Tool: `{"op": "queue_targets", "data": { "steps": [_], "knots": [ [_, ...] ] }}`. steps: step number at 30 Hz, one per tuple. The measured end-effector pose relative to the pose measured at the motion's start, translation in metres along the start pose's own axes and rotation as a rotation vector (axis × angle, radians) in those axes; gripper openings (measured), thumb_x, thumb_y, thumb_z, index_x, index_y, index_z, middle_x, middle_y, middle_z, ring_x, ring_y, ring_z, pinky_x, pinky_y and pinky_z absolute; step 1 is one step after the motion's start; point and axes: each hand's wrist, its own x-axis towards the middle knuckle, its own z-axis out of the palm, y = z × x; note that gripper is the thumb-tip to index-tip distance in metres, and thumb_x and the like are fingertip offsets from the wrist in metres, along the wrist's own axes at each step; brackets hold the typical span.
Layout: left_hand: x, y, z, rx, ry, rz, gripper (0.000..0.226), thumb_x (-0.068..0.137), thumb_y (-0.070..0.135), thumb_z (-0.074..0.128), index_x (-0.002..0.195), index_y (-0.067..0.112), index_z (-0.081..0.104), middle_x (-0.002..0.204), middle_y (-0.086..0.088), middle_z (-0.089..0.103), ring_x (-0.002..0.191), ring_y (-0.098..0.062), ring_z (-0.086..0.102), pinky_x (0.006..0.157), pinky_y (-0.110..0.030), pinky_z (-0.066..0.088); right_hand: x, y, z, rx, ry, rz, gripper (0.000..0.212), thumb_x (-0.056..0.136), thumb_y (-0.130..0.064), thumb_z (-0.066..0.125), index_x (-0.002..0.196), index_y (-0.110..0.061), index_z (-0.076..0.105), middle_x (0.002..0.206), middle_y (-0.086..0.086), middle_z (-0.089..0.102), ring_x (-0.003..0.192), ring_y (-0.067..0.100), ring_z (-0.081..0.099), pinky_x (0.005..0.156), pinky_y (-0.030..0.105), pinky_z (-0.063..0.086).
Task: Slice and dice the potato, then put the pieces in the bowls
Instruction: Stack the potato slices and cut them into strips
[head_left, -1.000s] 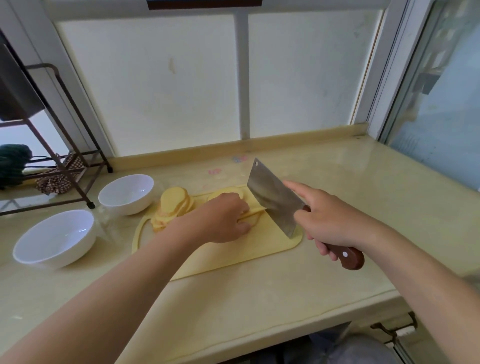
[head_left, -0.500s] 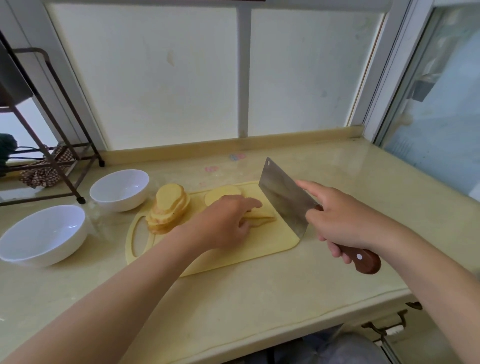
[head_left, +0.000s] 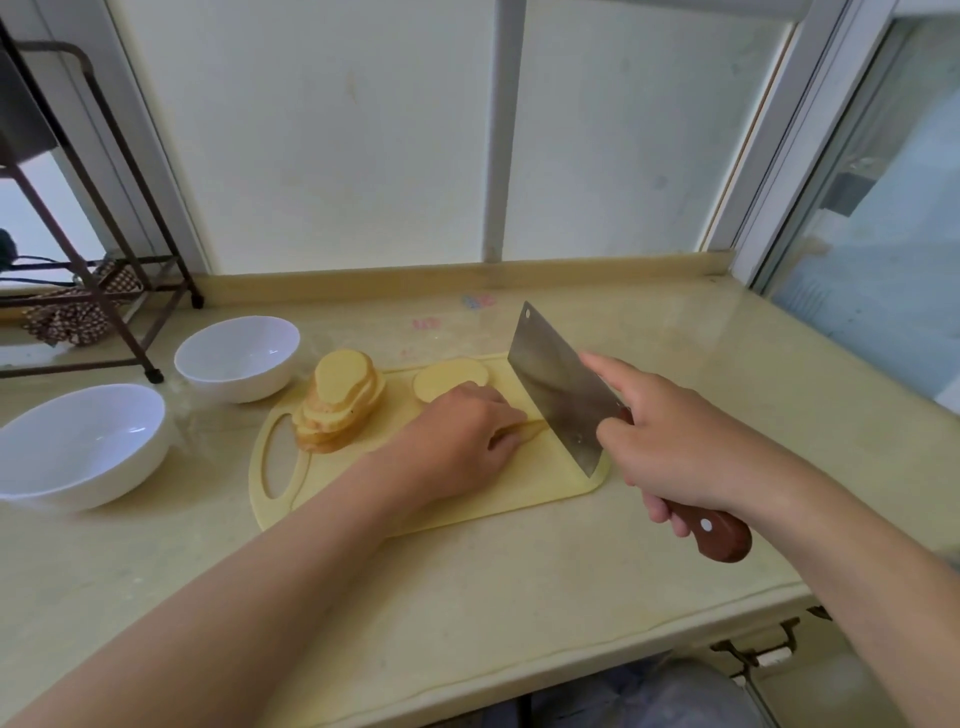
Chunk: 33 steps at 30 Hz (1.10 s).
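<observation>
Pinning potato slices (head_left: 531, 429) under curled left hand (head_left: 462, 431); gripping cleaver (head_left: 556, 395) in right hand (head_left: 670, 457). Likely stiff, wet-slick: press from above, clear of the edge.

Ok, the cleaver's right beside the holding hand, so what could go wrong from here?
1. The cleaver blade stands right beside the curled fingers of the left hand on the potato slices; a drifting cut could nick them.
2. The leaning stack of slices near the handle end of the cutting board may topple.
</observation>
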Motion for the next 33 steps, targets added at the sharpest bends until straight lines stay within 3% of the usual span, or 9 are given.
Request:
{"op": "queue_targets", "data": {
  "steps": [9, 11, 16, 19, 24, 30, 33],
  "knots": [
    [0.001, -0.003, 0.002, -0.008, -0.031, 0.013, 0.031, 0.094, 0.03, 0.053, 0.104, 0.01, 0.074, 0.095, -0.007, 0.07, 0.089, -0.029, 0.058, 0.082, -0.04, 0.047, -0.012, -0.005, 0.003, -0.055, -0.025, 0.031, 0.077, 0.098, -0.015, 0.037, 0.158, -0.058, 0.014, 0.083, 0.009, 0.065, 0.041, 0.017, 0.061, 0.049, 0.041, 0.061],
    [0.001, -0.003, 0.003, -0.003, -0.039, 0.009, 0.032, 0.093, 0.03, 0.052, 0.103, 0.01, 0.074, 0.095, -0.007, 0.07, 0.089, -0.029, 0.058, 0.082, -0.041, 0.048, -0.012, -0.006, 0.005, -0.06, -0.028, 0.036, 0.077, 0.099, -0.015, 0.036, 0.159, -0.057, 0.012, 0.084, 0.008, 0.064, 0.043, 0.018, 0.062, 0.048, 0.04, 0.061],
    [0.002, -0.004, 0.007, 0.011, -0.036, -0.01, 0.031, 0.096, 0.03, 0.049, 0.101, 0.01, 0.073, 0.094, -0.006, 0.069, 0.088, -0.028, 0.057, 0.082, -0.039, 0.045, -0.015, -0.009, 0.008, -0.12, -0.013, 0.046, 0.075, 0.101, -0.017, 0.035, 0.16, -0.056, 0.008, 0.065, 0.007, 0.063, 0.035, 0.014, 0.057, 0.047, 0.038, 0.06],
    [0.003, -0.004, 0.007, 0.011, -0.042, -0.013, 0.037, 0.094, 0.033, 0.044, 0.098, 0.011, 0.073, 0.092, -0.005, 0.069, 0.086, -0.027, 0.057, 0.081, -0.039, 0.045, -0.018, -0.012, 0.009, -0.136, -0.017, 0.052, 0.075, 0.101, -0.018, 0.035, 0.16, -0.056, 0.007, 0.072, 0.004, 0.058, 0.034, 0.012, 0.057, 0.048, 0.037, 0.06],
    [0.005, -0.005, 0.008, 0.0, -0.024, 0.019, 0.028, 0.097, 0.028, 0.051, 0.1, 0.011, 0.074, 0.092, -0.005, 0.07, 0.087, -0.027, 0.058, 0.083, -0.038, 0.045, -0.019, -0.012, 0.008, -0.172, -0.041, 0.052, 0.071, 0.104, -0.019, 0.032, 0.16, -0.053, 0.004, 0.074, 0.004, 0.054, 0.033, 0.011, 0.056, 0.046, 0.033, 0.057],
    [0.005, -0.006, 0.01, -0.016, 0.021, 0.041, 0.032, 0.099, 0.028, 0.048, 0.103, 0.009, 0.074, 0.092, -0.008, 0.071, 0.086, -0.03, 0.058, 0.079, -0.029, 0.038, -0.005, -0.015, 0.02, -0.194, -0.057, 0.062, 0.067, 0.107, -0.021, 0.033, 0.16, -0.047, 0.002, 0.072, 0.014, 0.066, 0.034, 0.012, 0.056, 0.043, 0.029, 0.052],
    [0.004, -0.004, 0.008, -0.019, -0.008, 0.036, 0.038, 0.095, 0.031, 0.043, 0.099, 0.009, 0.073, 0.087, -0.007, 0.07, 0.083, -0.029, 0.058, 0.082, -0.033, 0.041, 0.016, -0.018, 0.02, -0.173, -0.015, 0.075, 0.068, 0.105, -0.02, 0.034, 0.161, -0.043, 0.003, 0.072, 0.018, 0.067, 0.034, 0.017, 0.057, 0.043, 0.029, 0.053]
  ]
}}
